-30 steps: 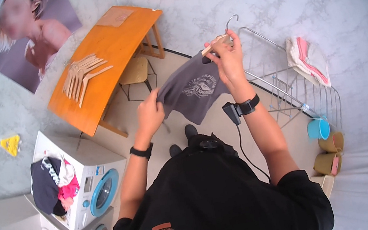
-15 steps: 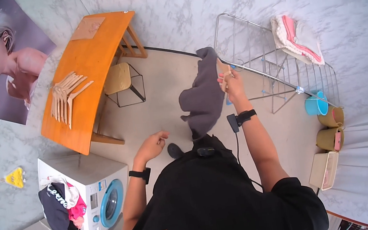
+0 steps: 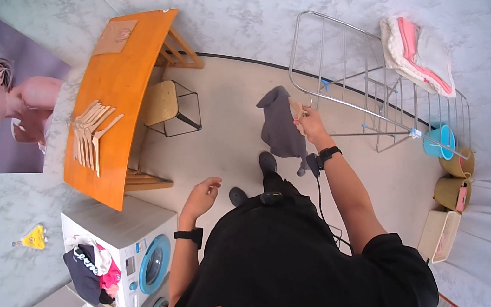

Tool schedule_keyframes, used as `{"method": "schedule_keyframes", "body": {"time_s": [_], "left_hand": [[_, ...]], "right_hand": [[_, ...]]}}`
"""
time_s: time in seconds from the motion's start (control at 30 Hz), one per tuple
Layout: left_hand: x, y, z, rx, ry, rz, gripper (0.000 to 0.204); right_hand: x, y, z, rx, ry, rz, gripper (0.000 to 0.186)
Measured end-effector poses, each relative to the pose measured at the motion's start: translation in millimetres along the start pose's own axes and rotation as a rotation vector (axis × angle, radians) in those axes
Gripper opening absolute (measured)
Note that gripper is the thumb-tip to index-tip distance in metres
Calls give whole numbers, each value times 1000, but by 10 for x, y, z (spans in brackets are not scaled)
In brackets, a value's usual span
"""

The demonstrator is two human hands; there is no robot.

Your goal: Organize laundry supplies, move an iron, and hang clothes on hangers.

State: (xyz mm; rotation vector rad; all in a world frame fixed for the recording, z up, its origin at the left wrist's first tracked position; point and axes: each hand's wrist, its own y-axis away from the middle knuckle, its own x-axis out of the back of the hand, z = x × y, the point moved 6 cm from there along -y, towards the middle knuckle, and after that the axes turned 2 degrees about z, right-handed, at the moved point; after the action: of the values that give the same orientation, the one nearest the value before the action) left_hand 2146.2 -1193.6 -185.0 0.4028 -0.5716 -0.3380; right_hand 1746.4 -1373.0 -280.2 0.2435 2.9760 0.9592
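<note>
My right hand [image 3: 310,122] is closed on a light wooden clothes hanger [image 3: 297,110], out in front of me near the drying rack. A dark grey garment [image 3: 280,123] hangs from the hanger, its lower end trailing toward my right wrist; what kind of garment it is I cannot make out. My left hand [image 3: 201,198] is raised over the floor beside the washing machine, fingers loosely bent and apart, with nothing in it.
At left stands an orange wooden table [image 3: 95,90] with several wooden hangers [image 3: 89,136] and a stool [image 3: 162,102] beside it. Clothes [image 3: 88,268] lie on a washing machine [image 3: 124,237]. At right, a metal drying rack [image 3: 345,96] bears folded fabric [image 3: 413,56], near a blue bucket [image 3: 438,142] and baskets [image 3: 451,193].
The hanger and grey garment have turned in my right hand; the garment now hangs lower and looks narrower. My view has shifted slightly, and a second shoe shows. My left hand remains empty.
</note>
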Motion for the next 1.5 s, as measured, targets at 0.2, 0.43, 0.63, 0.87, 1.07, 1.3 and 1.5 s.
{"method": "schedule_keyframes", "body": {"time_s": [0.2,0.43,0.63,0.87,1.07,1.3,1.5], "left_hand": [[3,-130,168,76,3,64,34],[-71,-125,174,145,36,169,34],[-149,0,148,204,66,227,34],[-115,-117,143,178,15,237,34],[-1,-206,133,191,59,265,33],[198,-313,29,199,81,255,33],[586,-669,-163,186,139,225,32]], "right_hand": [[-86,-458,61,6,-12,50,53],[-85,-1153,621,114,69,211,48],[-156,-1316,598,2,13,118,46],[-325,-1231,454,-95,-116,42,32],[-564,-1222,289,-128,-434,-40,26],[-846,-1414,232,-118,-650,92,36],[-967,-1687,7,-66,-745,155,46]]}}
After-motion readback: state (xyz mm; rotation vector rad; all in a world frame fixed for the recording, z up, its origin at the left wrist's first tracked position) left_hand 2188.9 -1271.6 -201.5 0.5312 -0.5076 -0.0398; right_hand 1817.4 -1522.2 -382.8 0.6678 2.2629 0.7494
